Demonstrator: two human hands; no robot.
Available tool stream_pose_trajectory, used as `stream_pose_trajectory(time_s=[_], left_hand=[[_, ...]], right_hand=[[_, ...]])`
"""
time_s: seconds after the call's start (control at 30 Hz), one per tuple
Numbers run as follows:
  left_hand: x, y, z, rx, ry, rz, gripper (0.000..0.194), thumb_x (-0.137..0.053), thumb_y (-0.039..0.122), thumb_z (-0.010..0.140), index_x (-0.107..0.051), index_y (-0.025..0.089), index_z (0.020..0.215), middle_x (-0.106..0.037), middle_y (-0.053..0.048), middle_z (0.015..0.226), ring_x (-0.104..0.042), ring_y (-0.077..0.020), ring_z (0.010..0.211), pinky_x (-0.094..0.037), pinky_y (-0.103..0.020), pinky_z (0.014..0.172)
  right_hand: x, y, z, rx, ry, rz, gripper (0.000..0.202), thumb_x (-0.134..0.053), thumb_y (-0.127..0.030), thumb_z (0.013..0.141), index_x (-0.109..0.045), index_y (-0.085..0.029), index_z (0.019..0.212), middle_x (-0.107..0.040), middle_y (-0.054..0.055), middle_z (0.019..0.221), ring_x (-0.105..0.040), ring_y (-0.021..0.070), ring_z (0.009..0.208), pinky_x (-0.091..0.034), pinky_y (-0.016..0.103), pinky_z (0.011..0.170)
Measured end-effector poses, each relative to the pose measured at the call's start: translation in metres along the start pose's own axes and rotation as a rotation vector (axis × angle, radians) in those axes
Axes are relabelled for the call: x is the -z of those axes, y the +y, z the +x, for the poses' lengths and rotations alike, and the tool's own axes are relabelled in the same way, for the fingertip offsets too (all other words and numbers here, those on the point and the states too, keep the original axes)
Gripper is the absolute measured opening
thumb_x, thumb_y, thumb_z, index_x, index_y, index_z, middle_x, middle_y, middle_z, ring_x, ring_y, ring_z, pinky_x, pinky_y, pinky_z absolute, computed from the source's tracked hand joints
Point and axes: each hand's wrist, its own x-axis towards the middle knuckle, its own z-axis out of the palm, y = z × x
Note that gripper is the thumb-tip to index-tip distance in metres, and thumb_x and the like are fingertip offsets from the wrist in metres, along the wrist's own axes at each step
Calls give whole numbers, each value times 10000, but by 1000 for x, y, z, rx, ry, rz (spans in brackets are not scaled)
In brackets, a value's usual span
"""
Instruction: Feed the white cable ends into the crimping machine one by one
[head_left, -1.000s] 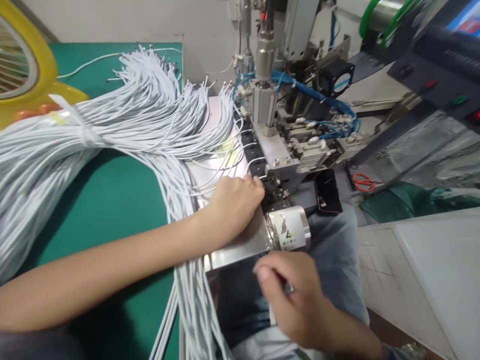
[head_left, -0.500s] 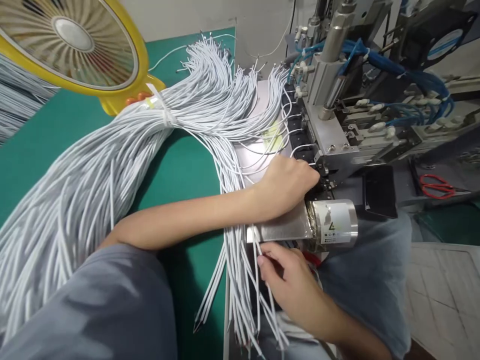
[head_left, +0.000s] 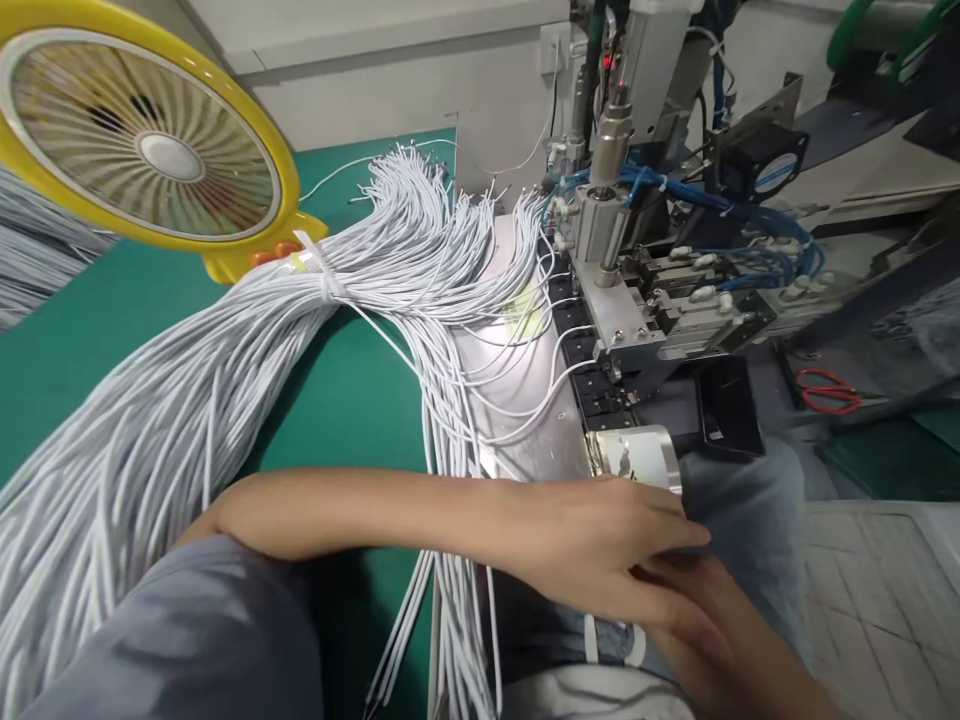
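at the labelled cylinder (head_left: pixel 637 456): 2 hands crossing, just on its near side. left hand (head_left: pixel 600 535): comes in from the left of the labelled cylinder and overlaps its near edge in view; cannot tell whether touching. palm down, fingers stretched, thumb parted; underside out of sight, so cannot tell whether pinching anything. right hand (head_left: pixel 694 580): mostly covered by the left, farther toward the near side of the labelled cylinder; cannot tell whether spread, pressed together or pinching.

white wires (head_left: pixel 457 630): hang left of the labelled cylinder, passing under the left forearm (head_left: pixel 375 515), with the left arm nearer than the right. long axis running from beyond the labelled cylinder toward its near side, roughly square to that forearm; to the left of both hands.

looped strands (head_left: pixel 556 384): reach the machine side at the black track (head_left: pixel 600 395), just beyond the labelled cylinder. metal plate (head_left: pixel 564 452): lies beneath the loops, just left of the labelled cylinder. tied bundle (head_left: pixel 150 430): spreads well left of the labelled cylinder.
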Motion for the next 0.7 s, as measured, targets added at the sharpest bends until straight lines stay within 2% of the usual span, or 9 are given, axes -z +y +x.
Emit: stream_pose_trajectory(time_s=[0.03, 0.1, 0.23, 0.27, 0.37, 0.43, 0.5, 0.6, 0.7], left_hand=[[1, 0, 0, 23, -11, -17, 393, -605, 483, 785, -574, 109, 901, -571, -73, 823, -535, -133, 713, -445, -218, 639], [5, -1, 1, 47, -18, -40, 385, -637, 472, 760, -584, 108, 875, -573, -70, 817, -539, -133, 710, -439, -216, 620], [9, -2, 1, 54, 59, -59, 204, -538, 273, 870, -624, 95, 917, -586, -74, 847, -563, -124, 781, -443, -201, 693], [10, -2, 2, 55, 97, -64, 188, -493, 217, 892, -633, 98, 934, -585, -69, 844, -563, -115, 789, -440, -197, 710], [12, -4, 4, 82, 215, -83, 222, -446, 172, 907, -662, 125, 922, -563, -38, 784, -547, -90, 734, -433, -183, 686], [14, -5, 6, 104, 262, -65, 222, -456, 162, 896, -676, 147, 873, -556, -28, 778, -537, -84, 716, -429, -178, 663], [15, -5, 8, 104, 291, -35, 218, -470, 144, 880, -678, 154, 816, -547, -15, 753, -521, -75, 680, -417, -170, 623], [13, -4, 9, 101, 322, 6, 225, -485, 150, 870, -665, 134, 737, -495, 6, 645, -466, -64, 580, -382, -172, 542], [9, -7, 9, 94, 394, 27, 177, -507, 159, 864, -679, 136, 827, -512, 5, 632, -471, -69, 573, -393, -178, 534]], right_hand=[[5, 3, -3, 5, 2, 25, 243, -436, -283, 851, -674, -244, 817, -687, 31, 734, -641, 167, 661, -494, 235, 534], [14, 7, -8, -37, 132, 77, 209, -484, -320, 848, -674, -241, 808, -695, 29, 736, -642, 161, 646, -482, 222, 512], [18, 14, -3, -179, 647, 341, 44, -662, -268, 749, -651, -230, 728, -657, 16, 655, -609, 153, 585, -472, 237, 519], [15, 17, 2, -170, 698, 464, 61, -676, -268, 737, -639, -223, 719, -635, 10, 631, -592, 144, 564, -466, 238, 506], [7, 28, 20, -54, 671, 879, 175, -635, -378, 763, -632, -207, 797, -608, 6, 604, -531, 125, 471, -433, 248, 431], [2, 33, 28, -9, 661, 992, 204, -594, -386, 791, -637, -194, 845, -603, 13, 623, -526, 118, 472, -426, 247, 423], [0, 35, 33, 23, 693, 972, 187, -553, -349, 827, -649, -194, 871, -610, 26, 696, -540, 115, 521, -435, 250, 450], [-3, 31, 35, 49, 845, 765, 132, -551, -252, 839, -672, -214, 873, -594, 24, 766, -539, 105, 590, -446, 255, 517], [-6, 27, 36, 47, 960, 512, 143, -562, -174, 828, -678, -235, 885, -581, 15, 748, -546, 114, 643, -454, 261, 561]])
